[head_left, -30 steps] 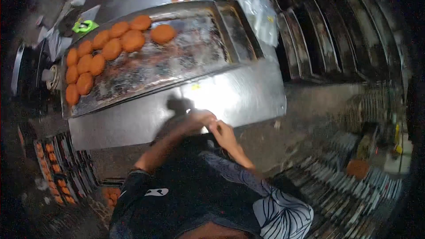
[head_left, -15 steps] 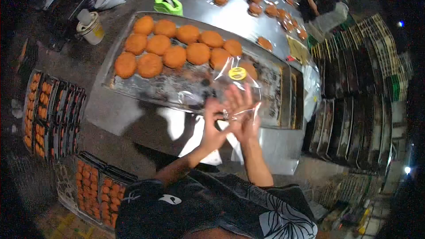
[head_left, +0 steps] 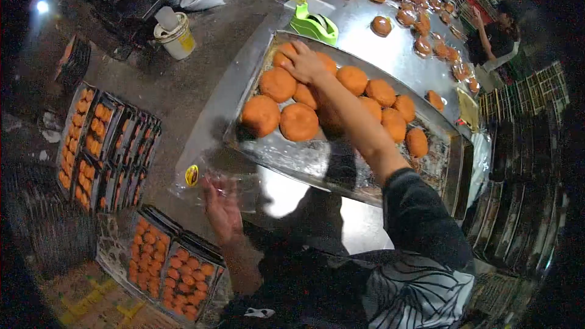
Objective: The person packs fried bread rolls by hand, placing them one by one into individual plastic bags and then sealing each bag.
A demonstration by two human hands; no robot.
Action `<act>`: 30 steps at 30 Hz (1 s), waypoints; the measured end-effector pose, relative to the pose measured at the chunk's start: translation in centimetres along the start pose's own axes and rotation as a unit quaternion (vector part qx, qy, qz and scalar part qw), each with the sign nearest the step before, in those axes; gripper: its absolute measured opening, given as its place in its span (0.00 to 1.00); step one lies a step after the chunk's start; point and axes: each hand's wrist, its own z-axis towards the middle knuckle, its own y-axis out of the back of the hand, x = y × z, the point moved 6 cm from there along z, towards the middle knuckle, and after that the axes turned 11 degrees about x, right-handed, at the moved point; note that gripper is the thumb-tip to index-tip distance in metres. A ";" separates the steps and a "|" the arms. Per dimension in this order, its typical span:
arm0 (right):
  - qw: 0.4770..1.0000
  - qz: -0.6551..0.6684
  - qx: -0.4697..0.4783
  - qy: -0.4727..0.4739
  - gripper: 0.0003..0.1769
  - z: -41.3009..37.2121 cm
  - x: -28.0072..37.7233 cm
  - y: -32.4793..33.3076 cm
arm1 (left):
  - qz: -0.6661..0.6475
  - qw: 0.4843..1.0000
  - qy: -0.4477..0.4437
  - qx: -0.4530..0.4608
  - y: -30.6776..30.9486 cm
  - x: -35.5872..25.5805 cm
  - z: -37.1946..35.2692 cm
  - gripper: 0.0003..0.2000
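My left hand [head_left: 223, 208] holds a clear plastic bag [head_left: 248, 190] with a yellow label [head_left: 192, 175], low and left of the metal tray [head_left: 280, 161]. At the tray's far left corner, my right hand [head_left: 303, 64] has its fingers curled over an orange-brown round bun [head_left: 284, 55]. More such buns lie in the tray, among them one at the near left [head_left: 261, 116] and one beside it [head_left: 299, 122]. My right forearm passes over the tray and hides part of the buns.
A green tape dispenser [head_left: 314, 24] stands behind the tray on the metal table [head_left: 356, 17]. Several bagged buns [head_left: 381, 25] lie further back. A person [head_left: 496, 39] is at the far right. Stacked trays of buns [head_left: 91, 140] and a white bucket [head_left: 177, 36] are on the left.
The view has shifted, and my hands have moved apart. My left hand has gone left with the bag, while my right hand has reached to the tray's far left corner and onto a bun.
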 end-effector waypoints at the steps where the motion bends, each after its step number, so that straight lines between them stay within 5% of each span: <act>1: 1.000 0.006 0.020 -0.020 0.25 -1.5 -0.6 0.6 | 0.003 0.998 0.010 -0.055 1.6 0.3 0.0 0.17; 6: 0.955 0.000 0.206 -0.212 0.25 -14.1 -3.6 5.3 | -0.037 0.999 -0.008 -0.028 7.4 -0.6 1.2 0.17; 8: 0.943 -0.086 0.256 -0.193 0.27 -15.0 -0.9 8.2 | -0.047 0.997 -0.042 -0.034 7.9 -0.6 1.1 0.16; 10: 0.951 -0.013 0.289 -0.106 0.36 -12.3 4.6 10.9 | -0.031 0.994 -0.047 -0.098 7.3 -1.2 0.7 0.16; 11: 0.973 0.108 0.197 0.050 0.39 -10.8 8.1 9.4 | -0.028 0.994 -0.043 -0.095 6.8 -1.2 0.8 0.16; 12: 0.969 0.147 0.169 0.106 0.38 -9.5 11.7 9.2 | -0.056 0.996 -0.036 -0.066 5.8 -0.7 1.0 0.17; 13: 0.963 0.079 0.134 0.220 0.35 -8.5 13.9 6.6 | -0.085 0.995 -0.031 -0.036 4.4 0.1 1.2 0.17; 15: 0.959 -0.022 0.157 0.237 0.33 -6.7 14.7 3.6 | -0.090 0.996 -0.023 -0.005 1.7 0.7 0.6 0.17; 16: 0.961 -0.019 0.152 0.230 0.33 -6.8 13.5 3.5 | -0.093 0.995 -0.020 0.019 0.8 0.6 0.2 0.17; 18: 0.971 0.083 0.222 0.036 0.32 -7.0 8.5 2.9 | -0.084 0.996 -0.013 0.039 0.2 0.7 -0.6 0.18; 20: 0.983 0.009 0.180 -0.046 0.32 -11.2 3.3 3.6 | -0.073 0.996 -0.008 0.058 0.1 0.5 -1.3 0.19; 22: 0.983 0.112 0.033 -0.141 0.32 -20.0 -3.6 7.3 | -0.139 0.979 -0.039 0.146 -1.2 1.3 -2.1 0.24; 23: 0.982 0.089 -0.058 -0.155 0.33 -22.0 -1.5 11.6 | -0.139 0.979 -0.035 0.147 -2.8 2.0 -2.4 0.24; 24: 0.972 0.063 -0.146 -0.173 0.34 -24.3 2.6 17.5 | -0.075 0.995 -0.049 0.052 -3.9 2.9 -2.7 0.27; 25: 0.977 0.118 -0.113 -0.134 0.35 -25.5 6.9 20.7 | -0.007 0.997 -0.058 -0.040 -4.7 4.2 -3.6 0.30; 26: 0.977 0.171 -0.084 -0.101 0.37 -26.7 10.5 22.2 | -0.001 0.999 -0.040 -0.030 -6.5 6.7 -4.7 0.30; 28: 0.988 0.113 -0.105 -0.031 0.39 -30.5 13.4 23.2 | -0.171 0.928 -0.021 0.329 -14.4 12.7 -8.8 0.33; 30: 0.971 0.137 -0.155 -0.120 0.41 -34.4 12.4 25.8 | -0.064 0.954 0.050 0.288 -19.7 15.8 -13.6 0.33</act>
